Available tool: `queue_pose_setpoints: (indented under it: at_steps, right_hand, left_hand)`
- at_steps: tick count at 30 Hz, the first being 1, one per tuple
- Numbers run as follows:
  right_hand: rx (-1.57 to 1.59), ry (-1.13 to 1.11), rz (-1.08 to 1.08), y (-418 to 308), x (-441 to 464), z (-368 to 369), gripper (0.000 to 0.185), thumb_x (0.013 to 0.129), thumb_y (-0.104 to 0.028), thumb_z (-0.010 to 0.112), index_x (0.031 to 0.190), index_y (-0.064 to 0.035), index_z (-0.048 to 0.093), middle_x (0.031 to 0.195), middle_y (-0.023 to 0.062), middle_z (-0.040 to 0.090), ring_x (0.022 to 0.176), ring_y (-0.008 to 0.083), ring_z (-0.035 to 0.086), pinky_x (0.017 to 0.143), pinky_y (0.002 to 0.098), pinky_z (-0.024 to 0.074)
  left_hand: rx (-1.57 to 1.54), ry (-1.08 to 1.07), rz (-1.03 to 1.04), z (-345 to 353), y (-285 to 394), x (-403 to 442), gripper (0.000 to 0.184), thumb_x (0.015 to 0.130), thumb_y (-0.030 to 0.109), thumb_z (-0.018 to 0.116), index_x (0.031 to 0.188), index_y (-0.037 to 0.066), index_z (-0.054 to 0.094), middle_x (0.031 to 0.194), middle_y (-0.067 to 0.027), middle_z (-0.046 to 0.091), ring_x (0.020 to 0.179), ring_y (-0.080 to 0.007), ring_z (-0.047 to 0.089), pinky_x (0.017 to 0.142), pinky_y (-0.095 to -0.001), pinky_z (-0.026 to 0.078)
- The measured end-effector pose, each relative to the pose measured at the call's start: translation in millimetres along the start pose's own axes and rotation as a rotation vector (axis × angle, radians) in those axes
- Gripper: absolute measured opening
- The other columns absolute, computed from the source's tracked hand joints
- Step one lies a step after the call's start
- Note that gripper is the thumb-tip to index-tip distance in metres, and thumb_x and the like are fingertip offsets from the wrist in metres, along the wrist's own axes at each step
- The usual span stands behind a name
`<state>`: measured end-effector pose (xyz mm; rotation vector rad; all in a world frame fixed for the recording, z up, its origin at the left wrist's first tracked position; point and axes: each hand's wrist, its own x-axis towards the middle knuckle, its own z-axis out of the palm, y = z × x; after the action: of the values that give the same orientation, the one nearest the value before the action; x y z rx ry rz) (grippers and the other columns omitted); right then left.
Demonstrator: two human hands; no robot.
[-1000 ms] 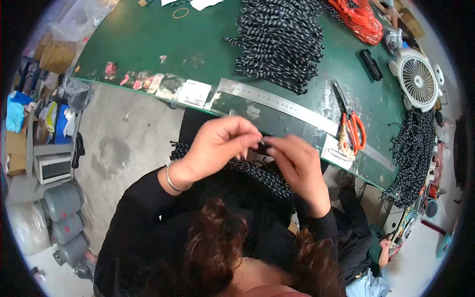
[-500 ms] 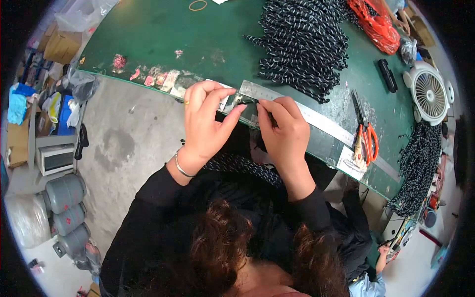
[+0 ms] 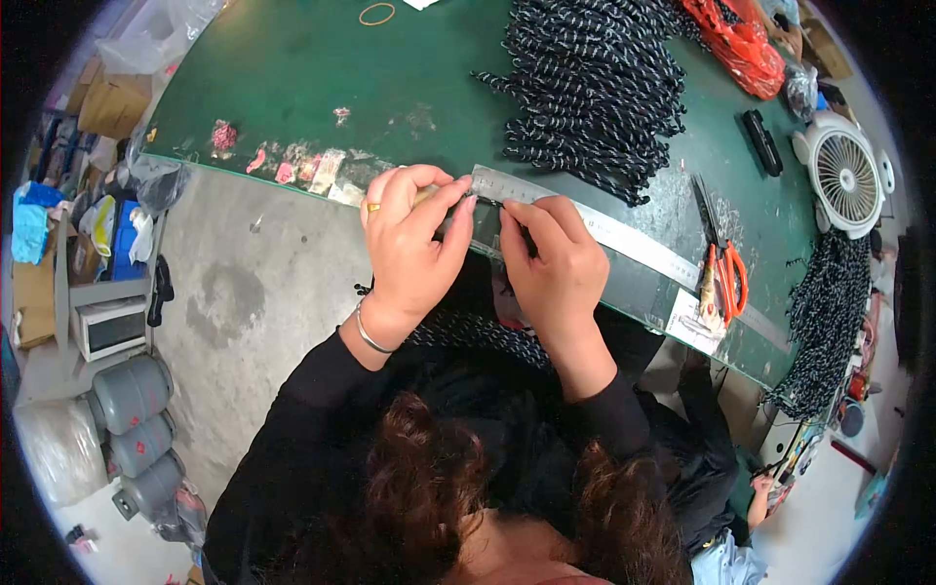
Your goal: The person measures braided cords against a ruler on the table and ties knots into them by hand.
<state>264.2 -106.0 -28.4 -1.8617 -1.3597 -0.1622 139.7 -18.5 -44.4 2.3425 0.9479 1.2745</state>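
Between my two hands a short black cord piece [image 3: 487, 201] lies along the near edge of the steel ruler [image 3: 624, 234], close to its left end. My left hand [image 3: 409, 239] pinches the cord's left end with thumb and forefinger. From the other side, my right hand [image 3: 558, 263] grips its right end, fingers bent. Beyond the ruler, a large bundle of black-and-white cords [image 3: 595, 88] is spread on the green table [image 3: 292, 88]. More patterned cords [image 3: 478, 336] rest on my lap.
Orange-handled scissors [image 3: 726, 273] lie across the ruler's right part, beside a white label. Farther right are a black object [image 3: 761, 142], a white fan [image 3: 844, 179] and another cord bundle [image 3: 829, 322]. A red plastic bag [image 3: 736, 49] lies at the back. Another person's hand [image 3: 760, 497] shows lower right.
Both hands have moved forward from above my lap to the ruler at the table edge. Over the last half second, my left fingers have closed on the cord's left end.
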Motion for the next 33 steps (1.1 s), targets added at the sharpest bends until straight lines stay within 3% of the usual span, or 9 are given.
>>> queue_pose_setpoints:
  at_steps: [10, 14, 24, 33]
  right_hand:
    - [0.089, -0.048, 0.037, 3, -2, -18, 0.011, 0.08, -0.002, 0.071, 0.09, -0.0057, 0.072, 0.082, 0.0013, 0.062, 0.058, 0.0161, 0.052, 0.052, 0.0271, 0.041]
    - [0.204, -0.154, 0.168, 15, -8, -55, 0.01, 0.082, 0.0, 0.069, 0.091, -0.0025, 0.071, 0.079, 0.0035, 0.06, 0.058, 0.016, 0.051, 0.052, 0.0265, 0.0399]
    - [0.072, -0.143, 0.348, 46, -23, -95, 0.006, 0.085, 0.0, 0.066, 0.091, 0.0006, 0.069, 0.076, 0.0031, 0.057, 0.061, 0.0133, 0.046, 0.056, 0.0243, 0.0373]
    - [0.064, -0.14, 0.346, 50, -24, -93, 0.007, 0.086, -0.001, 0.066, 0.093, -0.0002, 0.068, 0.078, 0.0034, 0.057, 0.062, 0.0133, 0.047, 0.056, 0.0248, 0.0381]
  left_hand:
    - [0.008, -0.017, 0.044, 1, 0, 2, 0.017, 0.078, 0.008, 0.072, 0.094, 0.01, 0.076, 0.098, -0.0017, 0.063, 0.09, -0.0212, 0.054, 0.087, -0.0317, 0.04]
    - [0.015, -0.017, 0.041, 1, -1, 1, 0.017, 0.079, 0.008, 0.072, 0.095, 0.01, 0.076, 0.098, -0.0018, 0.063, 0.09, -0.0206, 0.053, 0.087, -0.0308, 0.039]
    - [0.055, -0.043, 0.027, 0, -1, -1, 0.015, 0.08, 0.008, 0.073, 0.094, 0.009, 0.076, 0.098, -0.0016, 0.063, 0.092, -0.0196, 0.051, 0.087, -0.031, 0.039]
    - [0.048, -0.042, 0.027, 1, -1, -1, 0.014, 0.079, 0.008, 0.073, 0.093, 0.008, 0.075, 0.099, -0.0022, 0.063, 0.092, -0.0198, 0.051, 0.088, -0.0317, 0.039]
